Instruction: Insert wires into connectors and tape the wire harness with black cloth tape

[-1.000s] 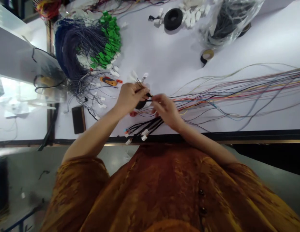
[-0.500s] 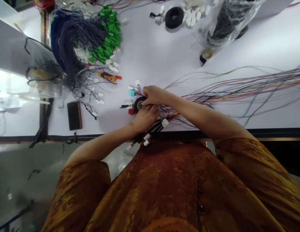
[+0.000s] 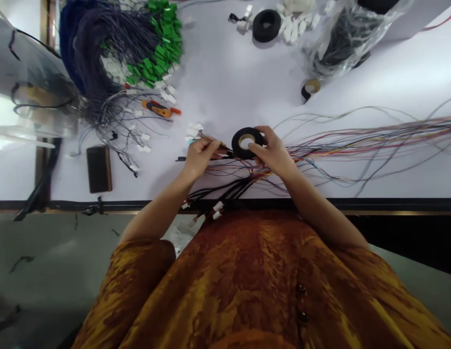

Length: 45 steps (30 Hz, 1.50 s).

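My right hand (image 3: 271,151) grips a roll of black tape (image 3: 260,138), its thumb at the pale inner ring. To its left my left hand (image 3: 202,154) is closed on a bunch of thin wires (image 3: 222,144) that runs toward the roll. White connectors (image 3: 194,128) stick out past the left fingers, with a bit of light blue partly hidden by them. Below the hands, black-wrapped branches (image 3: 225,188) of the wire harness fan toward the table edge and end in white connectors (image 3: 218,207). Long coloured wires (image 3: 342,140) stretch away to the right.
A heap of dark blue wires with green connectors (image 3: 158,58) lies at upper left, near an orange-and-black cutter (image 3: 158,108) and a dark phone (image 3: 99,168). Another black tape roll (image 3: 266,25), a small tape roll (image 3: 312,88) and a plastic bag (image 3: 338,43) are farther back.
The hands have moved apart from close together over the wires. My right hand has carried the tape roll up and right; my left has shifted left along the wires.
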Motion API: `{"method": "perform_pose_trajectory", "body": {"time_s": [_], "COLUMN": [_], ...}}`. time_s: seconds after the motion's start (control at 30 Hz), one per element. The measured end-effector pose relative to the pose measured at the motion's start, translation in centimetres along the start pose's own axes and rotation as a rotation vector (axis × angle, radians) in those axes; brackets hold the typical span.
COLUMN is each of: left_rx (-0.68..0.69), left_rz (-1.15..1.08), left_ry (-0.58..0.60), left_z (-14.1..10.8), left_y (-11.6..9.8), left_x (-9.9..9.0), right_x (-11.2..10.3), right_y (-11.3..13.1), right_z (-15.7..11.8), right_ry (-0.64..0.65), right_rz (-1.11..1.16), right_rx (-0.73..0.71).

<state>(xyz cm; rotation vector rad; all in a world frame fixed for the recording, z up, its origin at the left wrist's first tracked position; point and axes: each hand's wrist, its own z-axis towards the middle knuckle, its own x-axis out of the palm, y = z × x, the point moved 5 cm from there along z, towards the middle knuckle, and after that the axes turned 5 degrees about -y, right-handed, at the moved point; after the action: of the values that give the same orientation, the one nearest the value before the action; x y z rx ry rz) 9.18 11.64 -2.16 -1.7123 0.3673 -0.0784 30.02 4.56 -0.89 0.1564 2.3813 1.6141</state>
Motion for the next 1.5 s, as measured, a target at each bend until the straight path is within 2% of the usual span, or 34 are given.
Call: {"method": "perform_pose_trajectory", "body": {"time_s": [0.07,0.17,0.3,0.4,0.53,0.63,0.7,0.77,0.87,0.93,0.97,1.0,1.03,1.1,1.13,1.2,1.23,1.3,1.4,1.43,1.5], "left_rx": [-0.029,0.023,0.055,0.153,0.344,0.495,0.531,0.513,0.448,0.449,0.478,0.525,0.583,0.702,0.754,0.826,0.826,0.748,0.540,0.486,0.416], "left_rz": [-0.020,0.082,0.242,0.411,0.635,0.784,0.831,0.813,0.765,0.850,0.931,1.021,1.103,1.190,1.188,1.110,1.037,0.857,0.611,0.565,0.531], "left_ry": [0.093,0.184,0.169,0.195,0.278,0.306,0.341,0.383,0.377,0.312,0.267,0.228,0.207,0.221,0.254,0.309,0.293,0.186,0.024,0.035,0.140], "left_z": [0.9,1.5,1.8,1.9,2.3,2.5,2.4,2.0,0.4,-1.1,-1.9,-2.8,-3.7,-5.2,-5.6,-5.7,-5.4,-3.9,-1.6,-1.0,-0.3], "left_y": [0.2,0.0,-0.9,-3.1,-7.4,-10.3,-11.4,-11.8,-11.4,-10.6,-10.2,-9.8,-9.4,-8.4,-7.9,-7.1,-6.8,-6.2,-4.7,-4.1,-2.9], "left_x": [0.8,1.6,1.7,2.1,3.1,4.1,4.8,5.3,5.6,5.6,5.5,5.6,5.8,6.2,6.3,6.2,5.8,4.2,1.7,1.4,1.5], "right_x": [-0.2,0.1,0.4,1.5,3.7,6.6,8.9,10.4,9.9,7.8,6.3,4.5,2.6,0.3,0.0,0.7,1.1,1.6,1.2,1.1,0.8], "right_y": [-0.9,-2.0,-2.1,-1.6,-0.9,-0.5,-0.4,-0.5,-0.1,0.9,1.4,1.9,2.3,2.8,2.7,2.3,1.9,1.3,0.3,-0.1,-0.8], "right_z": [-0.8,-0.9,-1.7,-3.8,-7.0,-8.4,-8.8,-8.8,-8.8,-8.5,-7.9,-6.7,-5.1,-1.9,-0.3,2.2,3.0,3.8,3.5,3.1,2.6], "right_ry": [-0.050,-0.070,-0.054,0.042,0.135,0.257,0.371,0.440,0.521,0.594,0.583,0.484,0.315,0.105,0.089,0.168,0.202,0.198,0.124,0.123,0.119], "right_rz": [0.046,0.092,0.123,0.164,0.242,0.374,0.455,0.434,0.199,0.064,0.048,0.071,0.092,0.099,0.092,0.075,0.065,0.052,0.034,0.026,0.007], "right_rx": [0.031,0.065,-0.028,-0.064,-0.075,-0.093,-0.101,-0.111,-0.221,-0.323,-0.344,-0.329,-0.308,-0.257,-0.208,-0.103,-0.059,-0.022,-0.031,-0.029,0.016]}}
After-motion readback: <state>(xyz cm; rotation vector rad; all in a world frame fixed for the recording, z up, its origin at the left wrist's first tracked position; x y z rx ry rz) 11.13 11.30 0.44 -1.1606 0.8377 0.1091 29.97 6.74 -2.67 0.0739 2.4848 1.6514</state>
